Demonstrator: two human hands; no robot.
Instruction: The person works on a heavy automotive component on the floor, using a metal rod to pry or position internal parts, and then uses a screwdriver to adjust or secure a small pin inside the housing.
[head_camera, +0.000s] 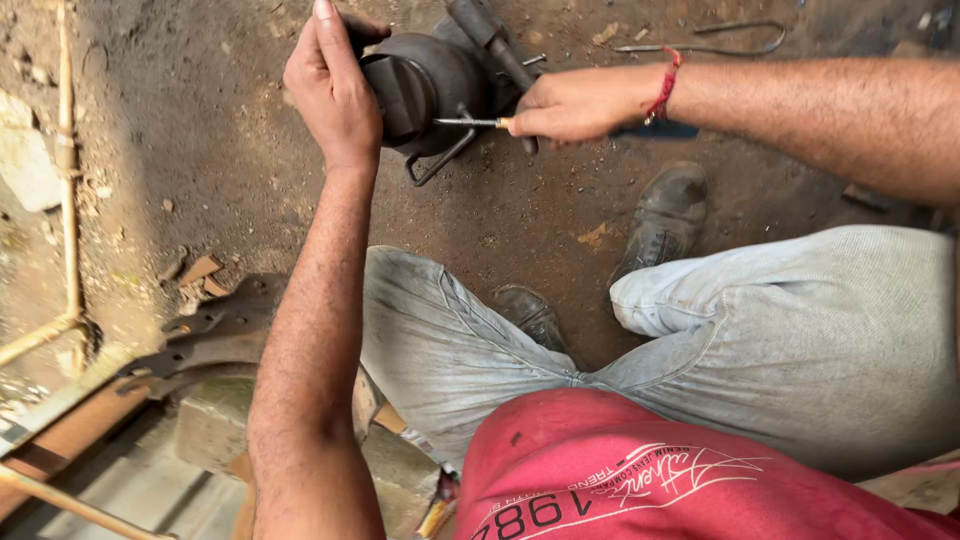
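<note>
- Left hand (333, 88) is up at about 11 o'clock in the view, fingers curled together and wrapped over the top and left side of a dark, rounded metal housing (425, 85), holding it steady just above the dirt floor (200, 150).
- Right hand (572, 103) comes in from 1 o'clock, fingers pressed together in a fist-like grip around the handle of a screwdriver (470, 122). There's a red thread (664, 88) on that wrist.
- The screwdriver's thin shaft lies level, tip pointing left and touching the housing on its right side, near a bent metal bracket (437, 165) that hangs off the bottom.
- A dark tube or pipe stub (490, 40) sticks out of the housing toward 12 o'clock.
- Looks like the prying or scraping bit is in hand right now, tip already on the part. I'd say the next move wants a firm left-hand hold so the thing doesn't roll, plus controlled pressure so the tip doesn't slip toward the left fingers.
- Shoes (665, 215) at centre, curved rusty plates (215, 335) at 8 o'clock.
</note>
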